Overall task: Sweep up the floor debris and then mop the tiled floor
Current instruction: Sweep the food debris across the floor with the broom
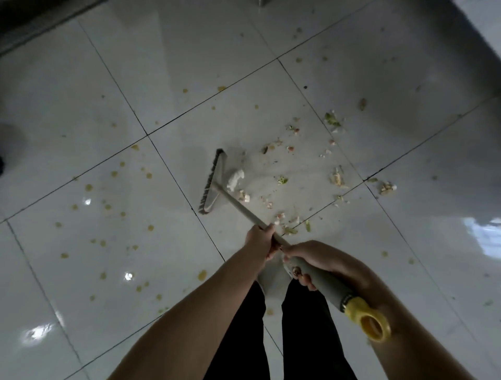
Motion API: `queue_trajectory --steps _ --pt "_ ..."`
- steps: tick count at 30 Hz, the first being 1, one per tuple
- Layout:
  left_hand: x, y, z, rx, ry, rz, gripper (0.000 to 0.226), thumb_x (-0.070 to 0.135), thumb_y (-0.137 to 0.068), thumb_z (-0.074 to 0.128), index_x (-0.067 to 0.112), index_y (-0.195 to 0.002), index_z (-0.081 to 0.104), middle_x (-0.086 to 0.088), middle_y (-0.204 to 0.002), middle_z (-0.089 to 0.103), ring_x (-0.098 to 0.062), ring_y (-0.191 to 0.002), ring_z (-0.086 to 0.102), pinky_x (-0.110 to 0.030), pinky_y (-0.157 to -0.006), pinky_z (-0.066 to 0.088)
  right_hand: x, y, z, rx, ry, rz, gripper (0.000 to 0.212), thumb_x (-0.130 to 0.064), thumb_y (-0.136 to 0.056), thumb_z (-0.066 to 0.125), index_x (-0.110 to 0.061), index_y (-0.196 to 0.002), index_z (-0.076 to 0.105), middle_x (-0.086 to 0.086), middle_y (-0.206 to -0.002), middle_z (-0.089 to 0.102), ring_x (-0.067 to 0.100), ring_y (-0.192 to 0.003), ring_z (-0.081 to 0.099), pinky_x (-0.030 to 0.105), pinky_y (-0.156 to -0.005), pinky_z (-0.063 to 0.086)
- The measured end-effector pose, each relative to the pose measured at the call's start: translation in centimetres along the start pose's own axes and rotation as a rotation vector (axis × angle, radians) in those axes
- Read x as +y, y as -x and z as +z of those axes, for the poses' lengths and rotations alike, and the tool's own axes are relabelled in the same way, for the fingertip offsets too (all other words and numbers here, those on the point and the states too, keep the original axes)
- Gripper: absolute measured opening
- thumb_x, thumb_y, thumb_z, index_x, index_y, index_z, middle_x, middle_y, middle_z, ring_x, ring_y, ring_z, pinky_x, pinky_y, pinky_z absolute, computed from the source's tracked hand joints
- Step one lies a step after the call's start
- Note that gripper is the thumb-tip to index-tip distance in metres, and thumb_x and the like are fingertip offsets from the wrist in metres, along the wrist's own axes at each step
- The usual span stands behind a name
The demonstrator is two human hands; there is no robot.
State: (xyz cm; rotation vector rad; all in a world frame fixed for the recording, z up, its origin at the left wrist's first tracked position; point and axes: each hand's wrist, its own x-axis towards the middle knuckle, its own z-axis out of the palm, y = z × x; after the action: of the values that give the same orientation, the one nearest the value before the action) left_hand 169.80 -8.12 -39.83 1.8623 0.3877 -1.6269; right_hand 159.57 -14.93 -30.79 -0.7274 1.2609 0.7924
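Note:
I hold a broom with a grey handle (238, 206) and a yellow ring end (371, 322). My left hand (260, 241) grips the shaft lower down, and my right hand (317, 261) grips the thicker grey part near the top. The broom head (212, 181) rests on the white tiled floor (81, 89), bristles facing left. A crumpled white scrap (235, 179) and small food bits (244, 195) lie right beside the head. Scattered debris (336, 177) of vegetable scraps and shells spreads to the right. Yellow-brown drops (113, 174) dot the tiles on the left.
My legs in black trousers (244, 339) stand below the hands. A dark edge (32, 21) runs along the top left, a dark band (482, 46) crosses the top right, and a metal leg (261, 2) shows at the top.

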Motion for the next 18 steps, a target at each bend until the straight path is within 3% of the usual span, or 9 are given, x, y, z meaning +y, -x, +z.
queue_trajectory --steps 4,9,13,16,18 --pt "-0.3 -1.7 -3.7 0.070 0.086 -0.057 0.029 0.024 -0.094 0.055 0.005 -0.072 0.051 -0.001 -0.035 0.049 -0.011 -0.034 0.045 -0.022 -0.041 0.040 -1.3 -2.9 2.8 -0.073 -0.062 -0.052 0.026 -0.030 -0.094 0.052 -0.005 -0.094 0.050 0.005 -0.060 0.050 0.009 -0.032 0.047 0.015 -0.036 0.041" --pt "0.0 -3.5 -5.6 0.106 0.163 -0.094 0.026 0.024 -0.094 0.053 0.005 -0.076 0.050 -0.008 -0.059 0.053 -0.014 -0.048 0.049 -0.018 -0.033 0.042 -2.6 -5.9 3.9 -0.126 -0.139 -0.089 0.022 -0.023 -0.095 0.046 -0.005 -0.082 0.047 0.008 -0.067 0.052 0.011 -0.039 0.052 0.017 -0.038 0.045" --pt "-0.5 -4.2 -3.7 0.021 -0.021 -0.045 0.033 0.023 -0.097 0.048 0.003 -0.071 0.050 -0.008 -0.048 0.050 -0.016 -0.041 0.049 -0.017 -0.033 0.040 -2.0 -7.8 2.2 -0.262 -0.325 0.015 0.020 -0.006 -0.093 0.040 -0.003 -0.074 0.045 0.010 -0.041 0.053 0.013 -0.028 0.051 0.015 -0.032 0.043" --pt "-1.6 -4.8 -0.8 -0.031 -0.068 -0.047 0.034 0.023 -0.099 0.044 0.004 -0.071 0.049 -0.007 -0.051 0.048 -0.013 -0.036 0.047 -0.020 -0.035 0.039 0.2 -9.2 -0.1 -0.283 -0.368 -0.013 0.026 -0.018 -0.099 0.042 -0.006 -0.076 0.043 0.005 -0.046 0.049 0.008 -0.027 0.046 0.014 -0.033 0.041" --pt "-2.5 -4.7 1.8 -0.080 -0.150 -0.064 0.034 0.024 -0.100 0.041 0.004 -0.073 0.048 -0.007 -0.060 0.048 -0.014 -0.044 0.046 -0.023 -0.042 0.039 2.5 -9.2 -2.2 -0.276 -0.441 -0.013 0.025 -0.025 -0.099 0.046 -0.005 -0.082 0.044 0.005 -0.053 0.047 0.009 -0.028 0.045 0.015 -0.033 0.041"
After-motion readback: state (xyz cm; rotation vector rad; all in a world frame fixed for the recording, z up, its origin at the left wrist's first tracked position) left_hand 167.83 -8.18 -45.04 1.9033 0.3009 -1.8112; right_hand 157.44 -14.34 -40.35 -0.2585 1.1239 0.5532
